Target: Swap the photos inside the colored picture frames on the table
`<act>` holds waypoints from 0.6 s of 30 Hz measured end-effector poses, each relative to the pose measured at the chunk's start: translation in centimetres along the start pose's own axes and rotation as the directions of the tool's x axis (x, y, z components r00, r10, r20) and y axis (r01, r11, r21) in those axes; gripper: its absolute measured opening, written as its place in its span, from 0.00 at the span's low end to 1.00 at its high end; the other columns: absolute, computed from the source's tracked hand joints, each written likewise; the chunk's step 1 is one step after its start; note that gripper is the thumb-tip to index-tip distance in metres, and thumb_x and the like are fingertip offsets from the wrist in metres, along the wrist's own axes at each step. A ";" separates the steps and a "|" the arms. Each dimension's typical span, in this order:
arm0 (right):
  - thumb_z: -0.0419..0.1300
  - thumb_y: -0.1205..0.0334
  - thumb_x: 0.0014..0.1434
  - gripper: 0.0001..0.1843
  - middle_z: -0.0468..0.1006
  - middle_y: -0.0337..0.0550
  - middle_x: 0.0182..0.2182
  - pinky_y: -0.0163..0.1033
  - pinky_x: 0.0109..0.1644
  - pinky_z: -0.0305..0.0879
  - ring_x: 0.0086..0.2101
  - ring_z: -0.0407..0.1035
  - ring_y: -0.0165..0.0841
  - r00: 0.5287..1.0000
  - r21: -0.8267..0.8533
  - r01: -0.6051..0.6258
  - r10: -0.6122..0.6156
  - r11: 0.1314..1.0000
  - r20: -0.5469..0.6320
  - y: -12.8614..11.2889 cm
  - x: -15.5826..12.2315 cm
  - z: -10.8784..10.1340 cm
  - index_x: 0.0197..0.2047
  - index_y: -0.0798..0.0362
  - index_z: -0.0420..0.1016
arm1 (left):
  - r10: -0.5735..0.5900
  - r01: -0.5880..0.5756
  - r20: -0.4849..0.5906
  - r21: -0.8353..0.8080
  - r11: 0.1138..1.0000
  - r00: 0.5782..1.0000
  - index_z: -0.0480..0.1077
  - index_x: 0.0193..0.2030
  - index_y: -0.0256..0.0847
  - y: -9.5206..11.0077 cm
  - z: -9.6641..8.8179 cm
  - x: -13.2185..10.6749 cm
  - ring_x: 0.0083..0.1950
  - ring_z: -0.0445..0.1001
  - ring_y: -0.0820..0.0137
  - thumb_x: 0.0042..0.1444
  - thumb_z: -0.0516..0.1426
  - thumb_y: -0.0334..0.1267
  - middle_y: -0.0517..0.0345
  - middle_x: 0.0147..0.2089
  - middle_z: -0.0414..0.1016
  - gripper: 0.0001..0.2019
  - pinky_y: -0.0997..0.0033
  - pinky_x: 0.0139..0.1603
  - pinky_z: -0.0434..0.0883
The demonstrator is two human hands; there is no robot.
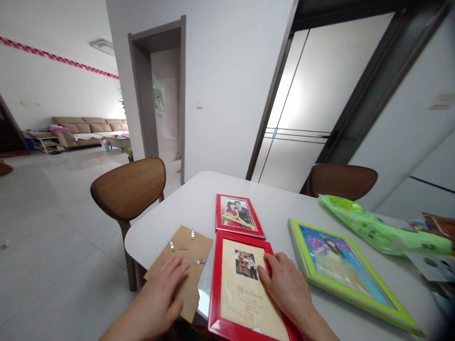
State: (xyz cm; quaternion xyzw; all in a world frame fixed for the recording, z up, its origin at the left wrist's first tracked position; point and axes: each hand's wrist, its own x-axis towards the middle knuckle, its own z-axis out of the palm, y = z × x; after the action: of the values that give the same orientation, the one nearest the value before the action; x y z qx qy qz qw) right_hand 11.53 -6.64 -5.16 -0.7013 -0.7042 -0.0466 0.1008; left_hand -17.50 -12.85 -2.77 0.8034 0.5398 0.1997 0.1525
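Note:
My left hand (161, 289) lies on a brown backing board (188, 258) with metal hanging clips, its fingers stretched out over the surface. Just to the right is a red photo frame (216, 284) with a cream insert sheet (245, 296) showing a small printed picture. My right hand (287, 284) grips the right side of this frame, thumb and forefinger on its front; the other fingers are partly hidden. Touching its far edge, a second red photo frame (263, 234) holds a picture of two people. A green photo frame (298, 244) with a portrait lies right of my right hand.
The white table (202, 189) has a wooden chair (131, 189) at its left and another chair (341, 181) at the far right. A green plastic bag (384, 232) and other items crowd the right side. Beyond are a door (302, 94) and a sofa (88, 130).

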 end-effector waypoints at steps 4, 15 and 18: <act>0.46 0.58 0.54 0.14 0.67 0.50 0.41 0.42 0.38 0.55 0.40 0.62 0.41 1.000 0.021 0.004 -0.003 1.000 -0.022 -1.4 0.0 -0.6 0.38 0.52 0.70 | -0.134 0.137 -0.040 0.095 0.986 0.990 0.61 0.53 0.40 -4.2 -0.1 -1.3 0.59 0.53 0.59 0.37 0.53 0.25 0.50 0.59 0.55 0.30 0.57 0.58 0.53; 0.59 0.55 0.43 0.24 0.70 0.46 0.38 0.45 0.42 0.57 0.39 0.62 0.40 0.936 0.494 0.299 -0.353 0.816 0.016 -14.5 -3.1 -2.0 0.45 0.49 0.66 | 0.044 0.003 -0.177 0.255 0.967 0.983 0.66 0.45 0.38 -4.3 0.8 0.0 0.48 0.67 0.59 0.45 0.59 0.34 0.47 0.47 0.70 0.17 0.60 0.47 0.67; 0.57 0.63 0.43 0.23 0.67 0.47 0.42 0.43 0.45 0.58 0.42 0.61 0.38 0.940 0.539 0.310 -0.339 0.783 -0.048 -14.1 -3.1 -2.8 0.46 0.50 0.65 | 0.173 -0.096 -0.263 0.281 0.955 0.949 0.66 0.45 0.38 -3.9 0.8 0.2 0.47 0.68 0.57 0.46 0.59 0.41 0.45 0.47 0.69 0.19 0.56 0.45 0.69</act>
State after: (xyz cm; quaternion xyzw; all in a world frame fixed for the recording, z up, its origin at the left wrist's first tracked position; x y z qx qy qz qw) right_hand -2.29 -10.40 -2.04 -0.5136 -0.8009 0.1546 0.2661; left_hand -20.23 -11.24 -5.27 0.8146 0.5212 0.2495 -0.0496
